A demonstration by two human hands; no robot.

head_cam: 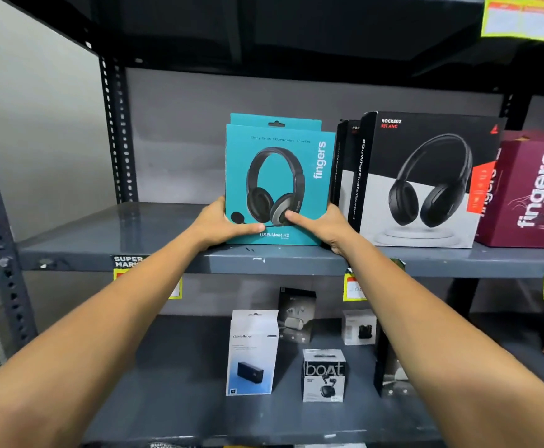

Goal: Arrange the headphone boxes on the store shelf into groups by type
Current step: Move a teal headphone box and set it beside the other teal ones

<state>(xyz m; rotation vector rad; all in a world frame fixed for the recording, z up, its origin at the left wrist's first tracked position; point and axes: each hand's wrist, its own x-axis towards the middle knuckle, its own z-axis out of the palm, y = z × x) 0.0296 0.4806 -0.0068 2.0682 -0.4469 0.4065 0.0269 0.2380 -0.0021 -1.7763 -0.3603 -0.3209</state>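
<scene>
You have the teal box (pixel 278 185) upright on the middle shelf (pixel 109 240), near its front edge, with both hands clamped on its lower corners: your left hand (pixel 220 226) grasps the lower-left edge with the thumb laid across the front face, and your right hand (pixel 324 227) grasps the lower-right edge, thumb likewise pressed on the print. A second teal box of the same kind appears to stand directly behind it, at 12 o'clock, only its top showing. To your 3 o'clock the black Rockerz boxes (pixel 426 182) stand just beside the teal one, with your right fingers seemingly tucked into the narrow gap between them; further along at 3 o'clock sits a maroon box (pixel 529 192). The step in hand looks like squaring the teal pair into one group. Keep both grips low and even so the tall, thin carton does not tip forward off the edge. Slide it rather than lift it, push straight back toward 12 o'clock until it meets its twin, and draw your right fingers out gently so the black box is not dragged askew. The open shelf at 9 o'clock gives you room to shift left.
</scene>
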